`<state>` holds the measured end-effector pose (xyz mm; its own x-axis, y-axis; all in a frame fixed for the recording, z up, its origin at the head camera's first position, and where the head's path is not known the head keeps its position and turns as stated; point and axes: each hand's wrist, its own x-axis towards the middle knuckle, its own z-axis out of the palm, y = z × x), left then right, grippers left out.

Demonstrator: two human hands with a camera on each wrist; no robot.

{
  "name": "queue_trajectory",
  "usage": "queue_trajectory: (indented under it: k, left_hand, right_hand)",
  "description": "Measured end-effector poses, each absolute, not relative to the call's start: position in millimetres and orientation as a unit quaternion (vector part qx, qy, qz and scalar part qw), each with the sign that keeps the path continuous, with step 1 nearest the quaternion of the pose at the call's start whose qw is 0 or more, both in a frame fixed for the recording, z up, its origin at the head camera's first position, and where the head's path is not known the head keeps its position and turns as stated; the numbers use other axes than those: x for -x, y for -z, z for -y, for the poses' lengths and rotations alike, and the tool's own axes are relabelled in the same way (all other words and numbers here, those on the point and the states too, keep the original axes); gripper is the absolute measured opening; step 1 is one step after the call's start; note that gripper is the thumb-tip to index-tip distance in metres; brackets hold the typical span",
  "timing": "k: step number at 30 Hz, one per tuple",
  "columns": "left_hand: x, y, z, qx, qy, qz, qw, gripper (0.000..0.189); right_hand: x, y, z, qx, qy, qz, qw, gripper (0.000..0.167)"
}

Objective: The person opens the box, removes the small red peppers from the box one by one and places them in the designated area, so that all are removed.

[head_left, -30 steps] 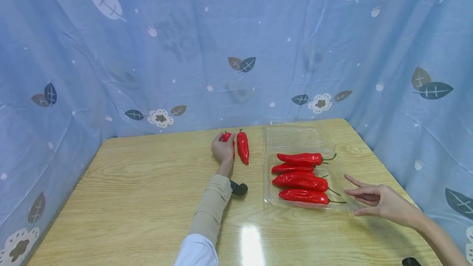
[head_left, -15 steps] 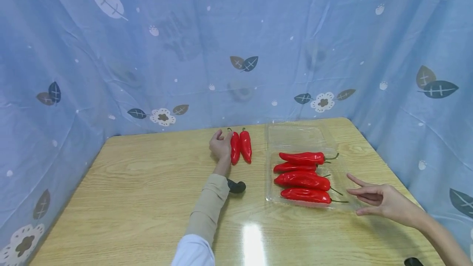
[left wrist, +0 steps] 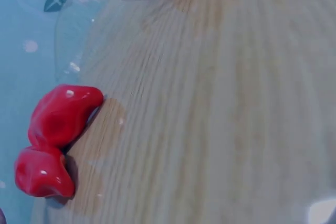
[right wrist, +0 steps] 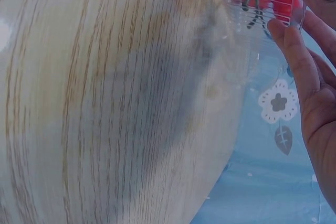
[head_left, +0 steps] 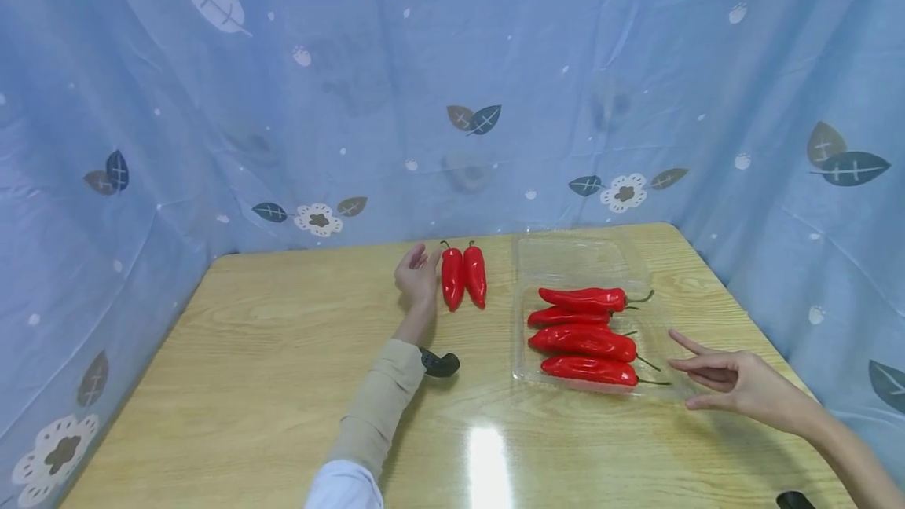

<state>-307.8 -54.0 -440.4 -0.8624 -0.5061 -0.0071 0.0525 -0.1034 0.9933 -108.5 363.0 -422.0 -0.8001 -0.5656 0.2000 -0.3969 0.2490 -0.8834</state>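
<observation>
In the head view my left hand [head_left: 417, 277] is just left of two red chili peppers, holding nothing, its fingers loosely bent. The left pepper [head_left: 452, 280] and the right pepper [head_left: 475, 277] lie side by side, stems toward the curtain. Both peppers [left wrist: 60, 116] also show in the left wrist view. My right hand [head_left: 742, 391] is at the right end of a clear plastic clamshell box [head_left: 519, 336], thumb and fingers apart, fingertips right at its edge. Inside lie several red chili peppers [head_left: 583, 342], stems pointing right. The right wrist view shows the fingertips [right wrist: 278, 27] against the ridged wall.
The box's clear lid [head_left: 573, 258] is folded back toward the curtain. A blue leaf-patterned curtain [head_left: 382, 100] hangs behind and beside the wooden table [head_left: 269, 383]. A black strap-like piece [head_left: 441, 364] sticks out at my left wrist; another dark piece [head_left: 793, 499] is below the right forearm.
My left hand has let go of the left pepper, now beside the other one, and drawn back slightly left. The right hand stays at the box; the view has shifted slightly.
</observation>
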Motion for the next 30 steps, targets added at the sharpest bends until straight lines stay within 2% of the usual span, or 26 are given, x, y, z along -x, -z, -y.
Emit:
queue_trajectory:
  k: [6, 17, 24, 30]
  left_hand:
    - [289.1, 441.3, 57.6, -0.146, 0.737, 0.637, 0.171, 0.035]
    - [232.3, 439.9, 50.8, 0.000, 0.702, 0.704, 0.104, 0.035]
    - [187.6, 412.0, 47.7, 0.056, 0.694, 0.714, 0.073, 0.027]
    - [164.9, 411.1, 48.8, 0.107, 0.701, 0.704, 0.044, 0.026]
  right_hand:
    - [108.3, 422.4, -364.2, 0.309, 0.540, -0.778, 0.089, 0.044]
    - [109.9, 423.4, -364.8, 0.308, 0.535, -0.782, 0.086, 0.044]
    - [110.1, 423.2, -365.3, 0.313, 0.534, -0.781, 0.085, 0.044]
    - [110.0, 423.6, -365.2, 0.311, 0.536, -0.780, 0.089, 0.044]
